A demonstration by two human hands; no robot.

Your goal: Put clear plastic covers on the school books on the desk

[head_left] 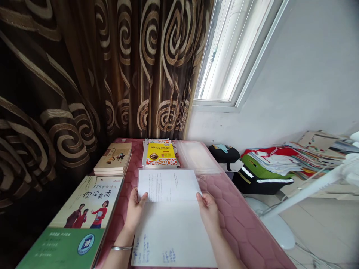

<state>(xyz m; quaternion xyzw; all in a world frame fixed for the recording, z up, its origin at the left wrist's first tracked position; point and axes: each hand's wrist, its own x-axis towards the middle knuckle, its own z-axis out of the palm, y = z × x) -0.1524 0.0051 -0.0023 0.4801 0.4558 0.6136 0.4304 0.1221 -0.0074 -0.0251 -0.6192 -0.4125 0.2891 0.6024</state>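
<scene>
Window (228, 52) glares white (nearly blown out); curtain (95, 74) darkens leftward

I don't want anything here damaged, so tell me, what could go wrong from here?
The left fingers and right fingers hold the open booklet by its sides, so a page might crease. The left forearm is close to the green-and-white book and could nudge it. The clear plastic sheets lie near the right edge of the pink surface and might slide off.
</scene>
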